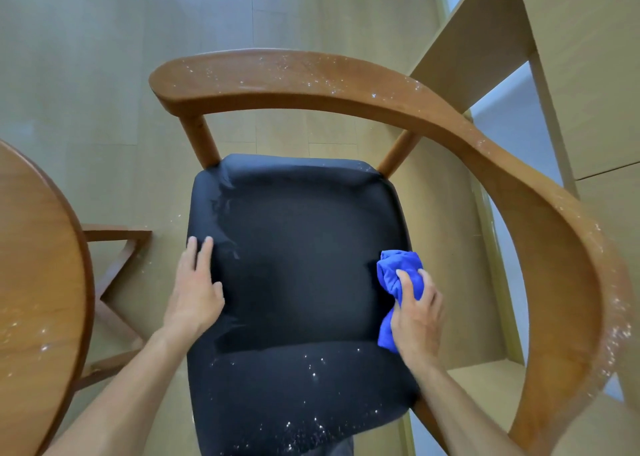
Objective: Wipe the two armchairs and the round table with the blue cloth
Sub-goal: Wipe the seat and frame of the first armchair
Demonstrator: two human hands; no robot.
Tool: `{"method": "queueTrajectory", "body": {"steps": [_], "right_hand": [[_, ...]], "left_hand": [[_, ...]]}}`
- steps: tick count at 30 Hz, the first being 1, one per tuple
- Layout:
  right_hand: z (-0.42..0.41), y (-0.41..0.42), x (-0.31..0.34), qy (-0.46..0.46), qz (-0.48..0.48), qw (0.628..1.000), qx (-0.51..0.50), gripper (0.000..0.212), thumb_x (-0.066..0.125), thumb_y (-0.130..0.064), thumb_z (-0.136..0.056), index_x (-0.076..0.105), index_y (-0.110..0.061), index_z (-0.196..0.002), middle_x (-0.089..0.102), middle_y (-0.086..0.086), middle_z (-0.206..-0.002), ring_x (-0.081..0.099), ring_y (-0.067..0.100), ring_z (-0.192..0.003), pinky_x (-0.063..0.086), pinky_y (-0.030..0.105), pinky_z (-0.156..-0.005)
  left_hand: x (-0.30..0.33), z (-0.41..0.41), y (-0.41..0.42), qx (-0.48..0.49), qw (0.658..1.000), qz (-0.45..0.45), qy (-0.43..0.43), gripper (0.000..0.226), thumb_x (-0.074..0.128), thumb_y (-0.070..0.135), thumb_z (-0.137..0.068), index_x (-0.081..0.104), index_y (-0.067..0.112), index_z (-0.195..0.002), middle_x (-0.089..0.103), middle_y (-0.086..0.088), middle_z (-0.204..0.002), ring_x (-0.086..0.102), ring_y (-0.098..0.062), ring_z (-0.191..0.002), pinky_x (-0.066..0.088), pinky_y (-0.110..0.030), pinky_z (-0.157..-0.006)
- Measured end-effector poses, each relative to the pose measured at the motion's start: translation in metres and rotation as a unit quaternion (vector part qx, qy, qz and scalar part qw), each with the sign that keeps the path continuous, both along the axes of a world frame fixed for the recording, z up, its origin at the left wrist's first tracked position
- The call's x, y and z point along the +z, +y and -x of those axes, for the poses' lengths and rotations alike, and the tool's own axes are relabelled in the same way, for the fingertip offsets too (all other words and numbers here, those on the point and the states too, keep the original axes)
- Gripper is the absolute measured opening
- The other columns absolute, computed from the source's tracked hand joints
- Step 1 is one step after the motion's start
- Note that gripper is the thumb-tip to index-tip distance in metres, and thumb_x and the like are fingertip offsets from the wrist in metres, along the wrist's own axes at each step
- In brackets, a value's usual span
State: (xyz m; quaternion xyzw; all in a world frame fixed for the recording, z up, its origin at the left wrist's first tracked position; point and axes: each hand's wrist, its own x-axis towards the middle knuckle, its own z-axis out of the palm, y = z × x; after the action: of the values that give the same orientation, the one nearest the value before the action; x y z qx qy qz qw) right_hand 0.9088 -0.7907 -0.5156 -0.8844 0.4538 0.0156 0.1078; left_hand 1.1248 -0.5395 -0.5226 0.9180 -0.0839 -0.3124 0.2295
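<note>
The right hand (417, 317) grips the bunched blue cloth (398, 282) against the right edge of the armchair's black seat cushion (301, 268), while the left hand (197, 289) lies flat, fingers straight, on its left edge. White specks dot the cushion's near part. Farther off curves the speckled wooden armrest rail (311, 81); the round table (38, 268) sits just left.

Views: one, head-worn, wide-angle.
Facing: steeply down onto the armchair (298, 265) seat.
Nearness: close; both forearms enter from the bottom edge.
Edges: round table (38, 265) cut off at left.
Overlap: none, single view.
</note>
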Motion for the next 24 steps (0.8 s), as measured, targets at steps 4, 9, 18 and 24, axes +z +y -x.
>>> {"method": "queueTrajectory", "body": {"steps": [4,9,18,24], "right_hand": [[-0.043,0.053,0.003,-0.093,-0.02,0.989,-0.116,0.044,0.071,-0.003,-0.08,0.062,-0.013,-0.122,0.052,0.023,-0.129,0.053,0.048,-0.102,0.044,0.05,-0.081],[-0.08,0.185,0.001,-0.095,-0.061,0.972,0.205,0.041,0.051,-0.005,-0.083,0.055,-0.03,-0.115,0.061,0.014,-0.124,0.059,0.034,-0.088,0.048,0.034,-0.066],[-0.013,0.072,-0.015,-0.035,-0.007,0.975,0.219,0.026,0.051,-0.009,-0.088,0.056,-0.026,-0.108,0.064,0.01,-0.115,0.056,0.03,-0.087,0.047,0.034,-0.068],[0.043,-0.03,-0.011,0.076,-0.048,0.957,-0.276,0.044,0.053,-0.009,-0.092,0.043,-0.016,-0.134,0.03,0.019,-0.145,0.042,0.044,-0.115,0.038,0.048,-0.097]], "left_hand": [[0.003,0.012,0.002,-0.075,0.996,-0.017,-0.039,0.07,0.046,-0.006,-0.09,0.023,0.023,-0.15,-0.002,0.008,-0.16,-0.003,-0.015,-0.148,0.027,-0.032,-0.112],[0.003,-0.003,0.008,0.038,0.997,0.07,-0.006,0.073,0.033,-0.021,-0.08,0.044,0.015,-0.142,0.028,0.006,-0.155,0.022,-0.015,-0.144,0.02,-0.026,-0.115],[0.006,-0.001,0.006,-0.029,0.999,0.033,0.002,0.06,0.034,-0.009,-0.092,0.036,0.017,-0.146,0.015,0.008,-0.159,0.01,-0.012,-0.147,0.02,-0.031,-0.116],[0.0,0.006,0.004,-0.022,0.999,0.02,-0.012,0.067,0.035,-0.013,-0.088,0.033,0.017,-0.148,0.011,0.009,-0.16,0.004,-0.01,-0.147,0.021,-0.034,-0.116]]}}
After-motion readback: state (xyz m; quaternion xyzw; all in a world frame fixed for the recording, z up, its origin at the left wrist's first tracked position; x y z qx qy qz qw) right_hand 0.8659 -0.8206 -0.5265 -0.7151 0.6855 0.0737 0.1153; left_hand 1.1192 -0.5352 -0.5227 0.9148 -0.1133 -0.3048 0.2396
